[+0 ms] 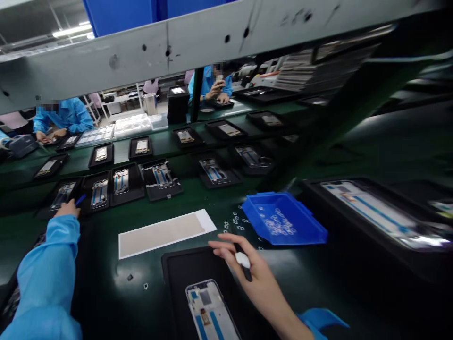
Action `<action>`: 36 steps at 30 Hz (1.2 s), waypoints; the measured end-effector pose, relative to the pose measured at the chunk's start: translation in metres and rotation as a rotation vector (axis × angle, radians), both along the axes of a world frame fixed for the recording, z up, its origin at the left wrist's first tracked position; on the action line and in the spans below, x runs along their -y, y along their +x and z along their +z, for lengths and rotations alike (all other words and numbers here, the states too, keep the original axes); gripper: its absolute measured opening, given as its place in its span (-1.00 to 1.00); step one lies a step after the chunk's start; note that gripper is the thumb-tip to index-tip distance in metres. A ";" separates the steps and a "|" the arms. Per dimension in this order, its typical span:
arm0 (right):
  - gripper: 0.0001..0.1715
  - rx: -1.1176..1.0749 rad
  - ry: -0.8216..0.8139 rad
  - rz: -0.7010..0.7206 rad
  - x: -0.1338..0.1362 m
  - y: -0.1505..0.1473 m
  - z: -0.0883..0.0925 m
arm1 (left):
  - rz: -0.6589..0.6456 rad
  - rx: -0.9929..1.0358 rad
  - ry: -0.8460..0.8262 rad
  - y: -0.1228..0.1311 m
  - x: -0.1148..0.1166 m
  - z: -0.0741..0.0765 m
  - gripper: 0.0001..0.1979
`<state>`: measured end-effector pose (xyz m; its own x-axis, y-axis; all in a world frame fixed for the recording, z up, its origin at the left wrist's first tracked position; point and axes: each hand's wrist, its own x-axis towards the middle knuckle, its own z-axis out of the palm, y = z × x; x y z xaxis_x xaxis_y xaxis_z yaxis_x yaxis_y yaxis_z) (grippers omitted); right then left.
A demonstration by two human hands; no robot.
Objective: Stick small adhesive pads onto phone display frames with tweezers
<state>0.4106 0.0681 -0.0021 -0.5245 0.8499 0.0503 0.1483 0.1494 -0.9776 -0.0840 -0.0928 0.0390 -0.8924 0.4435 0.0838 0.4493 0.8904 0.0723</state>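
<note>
At the far left my left hand [68, 208] reaches out, its fingers curled at the near edge of a black tray [53, 215] that bears a phone frame [62, 195]. A small blue strip [80, 199] shows beside this hand. My right hand [251, 269] holds a slim black tool [247, 273] with a white wrap, its index and middle fingers stretched out. Below that hand, a phone frame [211, 309] with blue strips lies in the nearest black tray [179, 271]. A blue bin [300, 222] of small pale rings stands beyond the right hand.
A white-edged beige sheet [163, 233] lies mid-bench, and loose rings [235, 219] are scattered by the bin. More trays with phone frames [121, 182] line the bench. A grey beam [198, 40] crosses overhead; a dark post [339, 104] slants at right. Two co-workers [67, 115] sit opposite.
</note>
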 end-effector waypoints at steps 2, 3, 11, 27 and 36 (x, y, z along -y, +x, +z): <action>-0.66 0.013 0.004 -0.014 0.005 0.004 -0.003 | 0.031 -0.065 -0.024 0.014 -0.015 0.007 -0.57; -0.67 0.016 0.007 -0.023 0.008 0.006 -0.004 | 0.002 -0.090 -0.030 0.024 -0.026 0.009 -0.56; -0.72 -0.030 -0.008 0.033 0.021 0.005 -0.007 | -0.700 -0.018 -0.238 0.149 -0.147 -0.033 -0.60; -0.58 -0.262 -0.219 -0.033 0.001 0.043 -0.003 | -0.715 -0.168 -0.109 0.233 -0.146 0.033 -0.64; -0.54 -0.342 -0.322 -0.005 -0.006 0.042 -0.012 | -1.038 -0.128 0.313 0.324 0.029 0.065 -0.80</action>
